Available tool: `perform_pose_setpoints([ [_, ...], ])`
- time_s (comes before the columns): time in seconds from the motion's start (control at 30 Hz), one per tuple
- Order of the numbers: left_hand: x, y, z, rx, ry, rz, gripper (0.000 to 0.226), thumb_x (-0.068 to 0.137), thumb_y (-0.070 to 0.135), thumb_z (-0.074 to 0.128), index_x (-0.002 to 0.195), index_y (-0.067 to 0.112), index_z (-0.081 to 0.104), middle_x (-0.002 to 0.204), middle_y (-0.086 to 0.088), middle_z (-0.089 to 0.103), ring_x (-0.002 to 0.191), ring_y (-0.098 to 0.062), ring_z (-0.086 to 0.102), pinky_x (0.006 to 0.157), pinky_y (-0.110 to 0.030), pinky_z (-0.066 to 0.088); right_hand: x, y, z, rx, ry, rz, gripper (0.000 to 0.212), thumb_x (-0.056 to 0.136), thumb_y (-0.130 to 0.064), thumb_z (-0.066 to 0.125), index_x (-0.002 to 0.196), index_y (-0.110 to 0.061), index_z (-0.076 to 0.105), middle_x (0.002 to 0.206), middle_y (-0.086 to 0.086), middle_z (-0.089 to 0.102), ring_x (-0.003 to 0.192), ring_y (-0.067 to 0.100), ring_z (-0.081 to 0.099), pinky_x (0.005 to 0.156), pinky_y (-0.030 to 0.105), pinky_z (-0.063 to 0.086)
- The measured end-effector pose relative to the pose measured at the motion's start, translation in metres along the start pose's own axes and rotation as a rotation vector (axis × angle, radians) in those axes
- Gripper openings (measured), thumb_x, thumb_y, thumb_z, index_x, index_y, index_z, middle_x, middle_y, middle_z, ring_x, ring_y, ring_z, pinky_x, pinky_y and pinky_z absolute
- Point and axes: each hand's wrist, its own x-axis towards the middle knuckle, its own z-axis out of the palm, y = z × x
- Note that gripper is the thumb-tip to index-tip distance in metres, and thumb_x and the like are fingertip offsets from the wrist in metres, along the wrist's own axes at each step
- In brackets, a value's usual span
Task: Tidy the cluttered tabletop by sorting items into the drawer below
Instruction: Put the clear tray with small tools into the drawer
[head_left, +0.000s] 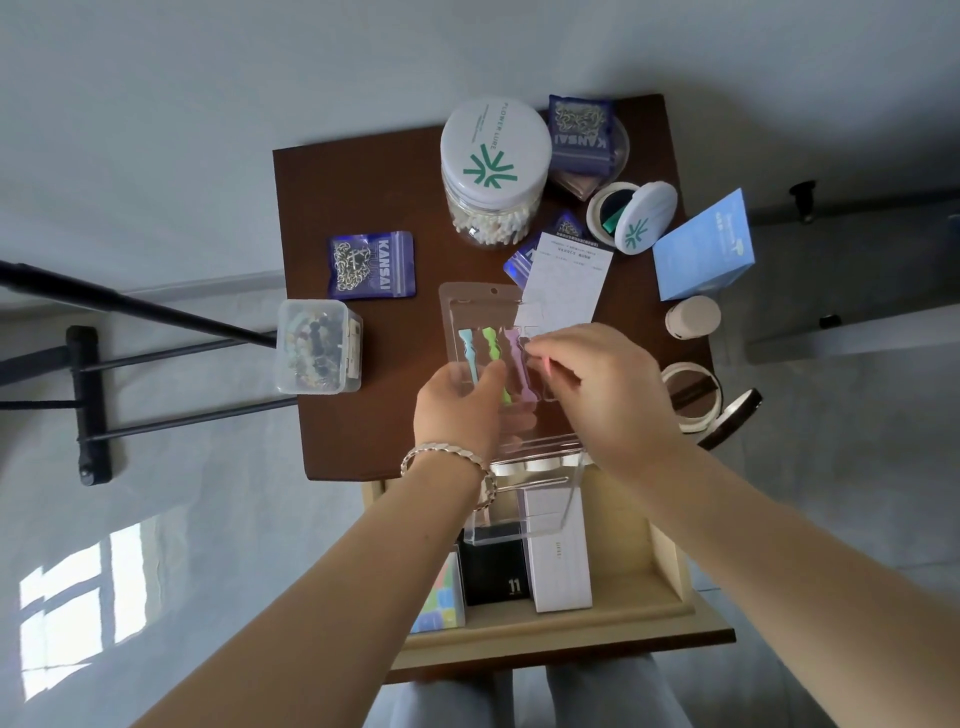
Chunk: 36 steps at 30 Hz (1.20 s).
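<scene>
Holding a clear plastic blister pack (480, 322) of blue, green and lilac wavy clips over the near half of the dark brown surface (363, 192); cannot tell whether touching it or lifted. Gripping the pack's lower left with the left hand (457, 405), thumb curled across the front, silver bracelet (452, 452) at the wrist. Pinching at the pack's right side with the bent fingers (545, 348) of the right hand (597, 379). Just behind the pack, a white printed paper slip (566, 280). Farther back, a round clear jar of cotton swabs with a white lid (493, 171). To the left, a purple zip bag of metal chain (371, 265) and a clear lidded box of mixed beads (317, 348). At the right edge, a light blue carton (704, 249). Below the near edge, an open pale wooden drawer (670, 566) with a tall white carton (558, 556) beside a black box (496, 577).
</scene>
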Motion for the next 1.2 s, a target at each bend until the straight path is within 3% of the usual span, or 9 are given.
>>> perform_pose_setpoints([
  [0.13,0.000,0.001,-0.002,-0.019,0.009,-0.002,0.016,0.091,0.025,0.055,0.097,0.011,0.054,0.078,-0.010,0.073,0.051,-0.011,0.066,0.041,-0.019,0.047,-0.006,0.004,-0.006,-0.106,0.010,-0.071,0.020,0.080,-0.009,0.059,0.091,0.000,0.073,0.087,0.012,0.073,0.083,0.020,0.069,0.085,0.020,0.045],
  [0.3,-0.003,0.003,-0.004,-0.001,-0.046,-0.003,0.018,0.092,0.025,0.054,0.101,0.010,0.054,0.079,-0.011,0.072,0.048,-0.009,0.065,0.040,-0.018,0.048,-0.008,0.002,-0.010,-0.170,0.031,-0.123,0.025,0.081,-0.009,0.052,0.092,0.001,0.073,0.091,0.015,0.071,0.084,0.026,0.070,0.079,0.029,0.054],
  [0.5,-0.003,-0.001,-0.005,0.066,-0.060,0.049,0.018,0.091,0.025,0.056,0.075,0.017,0.050,0.076,-0.011,0.072,0.048,-0.011,0.064,0.038,-0.018,0.045,-0.007,0.003,-0.011,-0.178,-0.213,-0.068,0.037,0.084,-0.015,0.044,0.109,0.001,0.066,0.094,0.014,0.071,0.087,0.029,0.067,0.076,0.030,0.054],
  [0.6,-0.003,-0.004,-0.007,0.062,-0.059,0.032,0.016,0.091,0.025,0.055,0.079,0.015,0.053,0.073,-0.009,0.072,0.047,-0.010,0.064,0.040,-0.018,0.048,-0.009,0.000,-0.016,-0.077,-0.368,0.041,0.049,0.088,0.000,0.041,0.136,-0.006,0.044,0.106,0.014,0.065,0.102,0.027,0.058,0.086,0.026,0.045],
  [0.7,-0.003,-0.005,-0.008,0.026,-0.067,0.011,0.017,0.091,0.025,0.055,0.079,0.014,0.051,0.070,-0.008,0.071,0.046,-0.010,0.064,0.041,-0.018,0.048,-0.014,0.003,-0.017,-0.053,-0.429,0.051,0.064,0.077,0.013,0.039,0.138,-0.006,0.040,0.135,0.014,0.052,0.130,0.024,0.043,0.108,0.033,0.031],
  [0.8,-0.003,-0.005,-0.010,0.011,-0.073,0.007,0.019,0.091,0.025,0.055,0.075,0.016,0.049,0.071,-0.009,0.071,0.047,-0.011,0.064,0.042,-0.019,0.048,-0.018,0.001,-0.015,-0.115,-0.410,-0.040,0.068,0.069,0.012,0.038,0.136,0.000,0.042,0.136,0.017,0.049,0.133,0.017,0.028,0.106,0.040,0.023],
  [0.93,0.000,-0.003,-0.016,-0.033,-0.076,-0.010,0.021,0.091,0.024,0.056,0.074,0.015,0.048,0.069,-0.011,0.071,0.047,-0.013,0.064,0.040,-0.019,0.046,-0.018,0.000,-0.020,-0.048,-0.432,0.012,0.053,0.089,0.000,0.034,0.141,-0.009,0.036,0.146,0.005,0.037,0.133,-0.005,0.010,0.111,0.016,0.006],
  [1.07,0.002,-0.001,-0.018,-0.043,-0.079,0.009,0.022,0.091,0.024,0.055,0.074,0.015,0.047,0.064,-0.008,0.070,0.046,-0.011,0.063,0.040,-0.019,0.046,-0.022,0.003,-0.017,-0.161,-0.363,-0.084,0.041,0.094,-0.020,0.035,0.126,-0.005,0.055,0.139,0.008,0.048,0.133,0.019,0.036,0.108,0.028,0.026],
  [1.2,-0.001,0.002,-0.017,-0.019,-0.068,0.076,0.019,0.091,0.025,0.056,0.076,0.014,0.051,0.057,-0.001,0.069,0.045,-0.009,0.064,0.041,-0.019,0.049,-0.021,-0.006,-0.019,-0.343,-0.382,-0.076,0.051,0.095,-0.038,0.030,0.127,-0.007,0.055,0.141,0.005,0.047,0.134,0.026,0.037,0.104,0.041,0.032],
])
